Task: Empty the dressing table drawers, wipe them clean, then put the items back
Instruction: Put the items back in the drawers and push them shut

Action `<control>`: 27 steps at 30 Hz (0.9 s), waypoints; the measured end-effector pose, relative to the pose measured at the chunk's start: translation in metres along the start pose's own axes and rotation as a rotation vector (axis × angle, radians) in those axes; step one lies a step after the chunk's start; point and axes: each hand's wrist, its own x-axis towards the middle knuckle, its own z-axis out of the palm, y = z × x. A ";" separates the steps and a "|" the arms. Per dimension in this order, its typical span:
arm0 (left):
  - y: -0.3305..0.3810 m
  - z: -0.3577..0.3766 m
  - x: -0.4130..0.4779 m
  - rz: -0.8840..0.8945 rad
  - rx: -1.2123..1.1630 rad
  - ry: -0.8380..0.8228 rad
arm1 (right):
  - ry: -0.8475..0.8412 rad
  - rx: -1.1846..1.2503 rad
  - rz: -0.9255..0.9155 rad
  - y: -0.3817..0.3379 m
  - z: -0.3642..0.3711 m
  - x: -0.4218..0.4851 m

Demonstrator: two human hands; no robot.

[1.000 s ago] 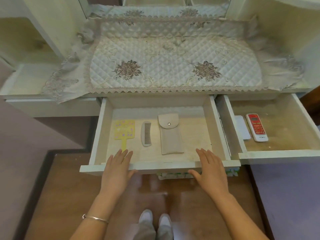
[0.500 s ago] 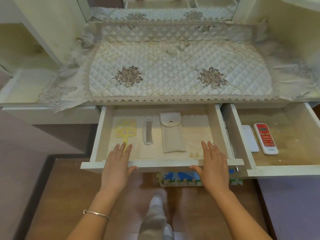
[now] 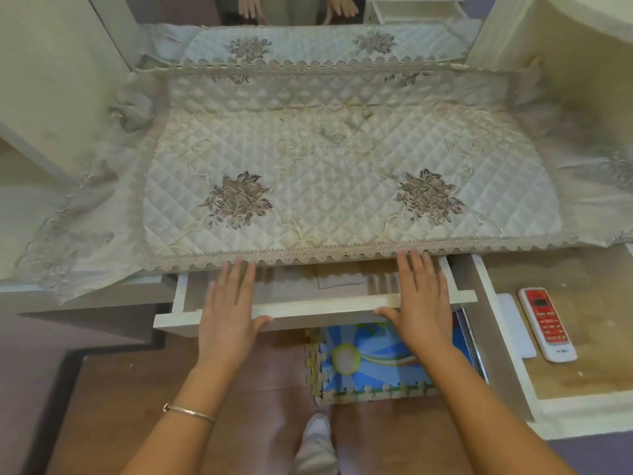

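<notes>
Drawer pushed mostly in, under flat fingers.

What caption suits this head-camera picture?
Left hand and right hand lie flat on the nearly shut middle drawer; the open right drawer holds a red remote.

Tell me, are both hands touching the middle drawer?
Touching. Head view: left hand and right hand lie flat on the front edge of the middle drawer.
</notes>
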 end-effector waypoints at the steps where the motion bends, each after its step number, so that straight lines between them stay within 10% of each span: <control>1: -0.001 0.000 0.009 0.003 0.010 -0.002 | -0.001 -0.010 -0.013 -0.001 0.000 0.009; 27: 0.019 -0.035 0.051 0.070 0.044 -0.001 | 0.070 0.128 -0.107 0.009 -0.023 0.038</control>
